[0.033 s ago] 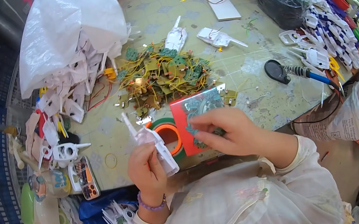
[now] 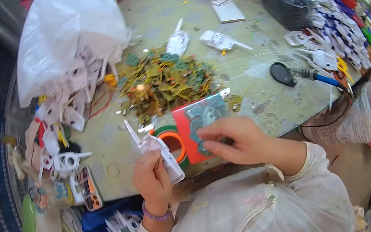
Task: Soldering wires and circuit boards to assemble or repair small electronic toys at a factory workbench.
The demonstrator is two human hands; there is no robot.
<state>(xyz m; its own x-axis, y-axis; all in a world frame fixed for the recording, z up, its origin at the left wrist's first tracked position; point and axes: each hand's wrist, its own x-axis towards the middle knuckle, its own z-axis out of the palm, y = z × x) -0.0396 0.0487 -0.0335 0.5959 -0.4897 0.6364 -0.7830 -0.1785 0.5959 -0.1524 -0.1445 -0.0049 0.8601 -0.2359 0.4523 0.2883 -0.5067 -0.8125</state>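
Observation:
My left hand (image 2: 151,177) is closed on a white plastic shell (image 2: 168,163), which is tilted, with its long thin spike pointing up and away. A red tray or packet (image 2: 187,138) with a clear covering lies to the right, holding small teal parts (image 2: 205,112). Over it is my right hand (image 2: 235,138), its thumb and forefinger curved and apart; no held piece is plain to see. An orange ring like a tape roll (image 2: 181,152) lies between the hands, beside a green one. Beyond them is a heap of green circuit boards with yellow wires (image 2: 164,80).
White shells (image 2: 177,43) lie behind the heap, and more spill from a white bag (image 2: 66,32) at left. A blue-handled soldering iron (image 2: 326,81) is at right, near a black wrapped bundle (image 2: 289,3). A phone (image 2: 90,188) lies by the near left edge.
The whole view has shifted slightly, and the table's things sit a little further left in it. Both hands hold nearly the same pose over the same things.

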